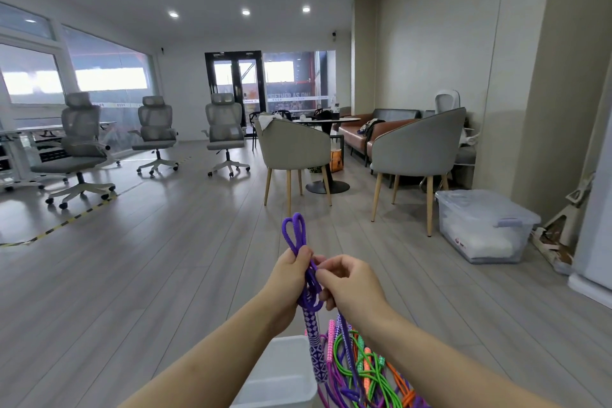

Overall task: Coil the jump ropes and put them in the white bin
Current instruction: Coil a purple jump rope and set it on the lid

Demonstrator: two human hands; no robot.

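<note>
A purple jump rope [295, 232] is folded into loops that stick up above my left hand [291, 270], which grips the bundle. Its purple-and-white patterned handle [314, 341] hangs down below my hands. My right hand [347, 281] pinches a strand of the same rope just right of the left hand. Below, at the bottom edge, stands the white bin [281, 374]. To its right lies a tangled pile of jump ropes [367, 371] in green, orange, pink and purple.
Two grey armchairs [293, 146] and a round table stand ahead on the wood floor. A clear lidded storage box [483, 225] sits by the right wall. Three office chairs [155, 132] line the left side near the windows.
</note>
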